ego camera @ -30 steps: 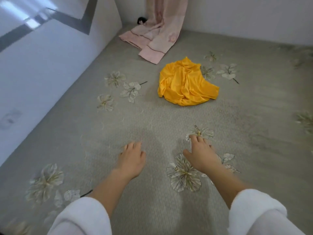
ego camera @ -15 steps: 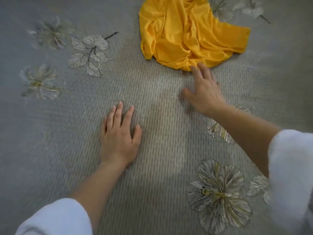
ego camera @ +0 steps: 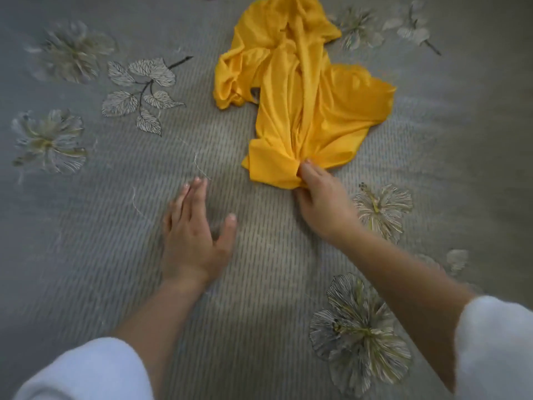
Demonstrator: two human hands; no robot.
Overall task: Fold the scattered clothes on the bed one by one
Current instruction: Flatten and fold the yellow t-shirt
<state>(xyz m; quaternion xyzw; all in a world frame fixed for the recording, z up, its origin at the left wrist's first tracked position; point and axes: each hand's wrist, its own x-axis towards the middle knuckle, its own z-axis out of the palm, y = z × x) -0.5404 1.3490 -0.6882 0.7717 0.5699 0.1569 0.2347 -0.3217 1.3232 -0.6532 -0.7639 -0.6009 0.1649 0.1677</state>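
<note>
Right hand (ego camera: 324, 203) pinches near edge of crumpled yellow garment (ego camera: 300, 90), rest bunched beyond fingers. Left hand (ego camera: 193, 235) flat on bedspread (ego camera: 86, 255), fingers straight. Step looks like gathering; next, spread flat.

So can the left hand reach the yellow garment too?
Probably yes. The left hand is open, with only bare bedspread between it and the yellow garment, whose near edge the right hand grips.
</note>
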